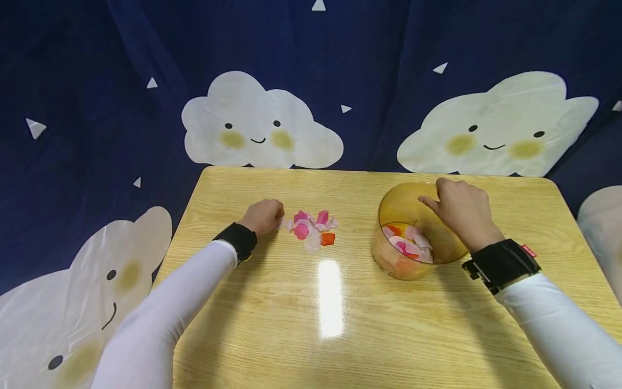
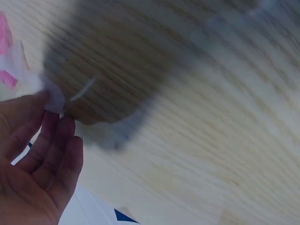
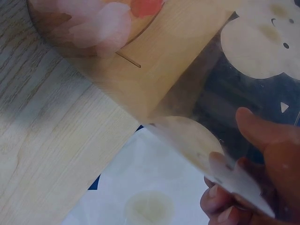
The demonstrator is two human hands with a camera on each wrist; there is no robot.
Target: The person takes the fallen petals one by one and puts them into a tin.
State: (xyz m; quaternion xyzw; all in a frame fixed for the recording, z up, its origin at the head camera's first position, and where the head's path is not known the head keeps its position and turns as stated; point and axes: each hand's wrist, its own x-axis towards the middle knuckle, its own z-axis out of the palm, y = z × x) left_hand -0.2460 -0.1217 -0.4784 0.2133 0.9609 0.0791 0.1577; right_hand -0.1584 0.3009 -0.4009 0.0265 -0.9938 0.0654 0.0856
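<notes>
My left hand [image 1: 264,216] is at the left end of a small pile of petals [image 1: 301,231], pink, white and orange. In the left wrist view, the thumb and fingertips pinch a pale petal [image 2: 55,97] just above the table. A round, see-through, amber-tinted container [image 1: 402,270] stands to the right, with pink, white and orange petals [image 1: 410,246] on its bottom. My right hand [image 1: 464,208] holds its far right rim. In the right wrist view, the fingers [image 3: 220,204] curl round the outside of the wall, while the thumb [image 3: 255,129] sticks up on the inner side.
Both hands work over a light wooden table [image 1: 272,324], with a bright light reflection near its middle. Behind it hangs a dark blue cloth [image 1: 369,65] with smiling white clouds [image 1: 262,129] and small white triangles. The container stands between the petal pile and my right forearm.
</notes>
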